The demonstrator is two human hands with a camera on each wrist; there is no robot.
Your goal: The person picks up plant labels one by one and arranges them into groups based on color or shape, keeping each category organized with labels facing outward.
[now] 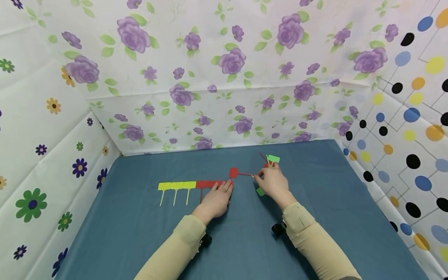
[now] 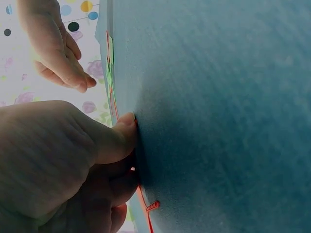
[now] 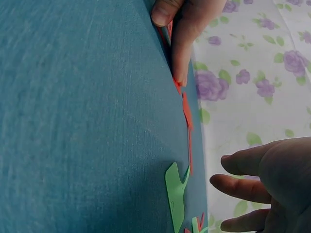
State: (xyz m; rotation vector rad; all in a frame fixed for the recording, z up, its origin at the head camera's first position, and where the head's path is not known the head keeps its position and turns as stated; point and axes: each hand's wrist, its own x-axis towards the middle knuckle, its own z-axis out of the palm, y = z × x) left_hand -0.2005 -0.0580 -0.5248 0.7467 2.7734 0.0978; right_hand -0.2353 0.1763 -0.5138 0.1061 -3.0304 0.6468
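Note:
Three yellow cable-tie tags [image 1: 176, 186] lie side by side in a row, tails toward me. Red cable-tie tags [image 1: 207, 184] continue that row to the right, partly covered by my left hand [image 1: 216, 200]. Its fingertips press on the red end of the row. One loose red tag [image 1: 233, 173] lies just beyond it, tail pointing right. My right hand [image 1: 274, 182] hovers over a small scatter of green and red tags, among them a green tag [image 1: 273, 158]. In the right wrist view its fingers [image 3: 243, 189] are spread, holding nothing. Another green tag [image 3: 176, 191] lies nearby.
A blue cloth [image 1: 140, 233] covers the table. Behind it hangs a flowered sheet [image 1: 210, 97], with patterned sheets at both sides. A small black camera sits on each wrist, such as the right wrist camera [image 1: 278, 229].

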